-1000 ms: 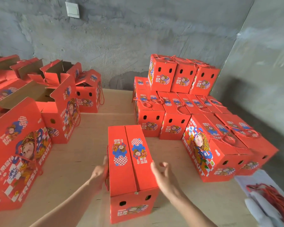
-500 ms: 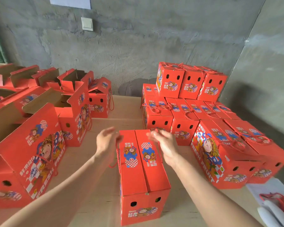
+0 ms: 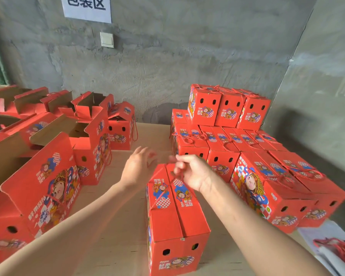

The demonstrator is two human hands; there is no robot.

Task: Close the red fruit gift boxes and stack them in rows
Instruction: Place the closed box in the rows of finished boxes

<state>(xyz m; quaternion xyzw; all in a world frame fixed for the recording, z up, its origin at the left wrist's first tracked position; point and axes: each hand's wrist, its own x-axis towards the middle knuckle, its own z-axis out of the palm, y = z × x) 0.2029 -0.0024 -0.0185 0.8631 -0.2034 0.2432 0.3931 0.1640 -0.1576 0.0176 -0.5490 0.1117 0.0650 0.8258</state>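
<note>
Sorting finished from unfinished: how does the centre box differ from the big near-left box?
The centre box has its top flaps shut flat; the near-left box stands open, brown inside showing. The right hand pinches the centre box's red cord up; the near-left box's cord hangs against its side. Both are red with the same cartoon print.

The closed box point(image 3: 177, 216) in the middle is showing smooth printed cardboard, its red coat giving off a faint sheen. Its cord handle point(image 3: 161, 194) is looking like twisted red string. Over on the left, the open boxes point(image 3: 54, 126) are baring raw brown card inside, dull and unprinted. The surface point(image 3: 124, 246) under them is looking like pale bare wood, matt. Behind, the wall point(image 3: 167, 62) is showing rough, blotchy grey cement, with a white paper sign point(image 3: 87, 8) and a smooth plastic switch plate point(image 3: 107, 39) on it.
</note>
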